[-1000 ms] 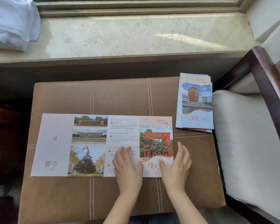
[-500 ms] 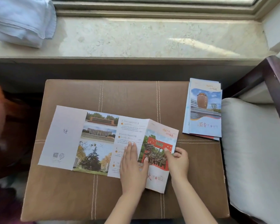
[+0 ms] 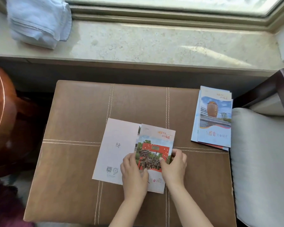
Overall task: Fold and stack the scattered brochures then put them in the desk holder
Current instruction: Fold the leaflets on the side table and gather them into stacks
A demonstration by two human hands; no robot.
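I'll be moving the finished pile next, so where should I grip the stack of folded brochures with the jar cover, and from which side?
Pinch the stack of folded brochures along its right long edge, coming from the right: that edge lies at the border of the stool, by the chair cushion, so fingers can probably slip beneath. The sheets are slightly fanned, so square them first.

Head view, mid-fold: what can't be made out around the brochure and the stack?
Brochure: inner panels hidden under its folded-over cover panel; lower title covered by the left hand and right hand.
Left hand: pinching or only pressing, unclear.
Brochure stack: count hidden; the top one covers the rest.
QR code on the brochure: too small to read.
Desk holder: nowhere in this view.
Brown object, left edge: cut off, blurred.
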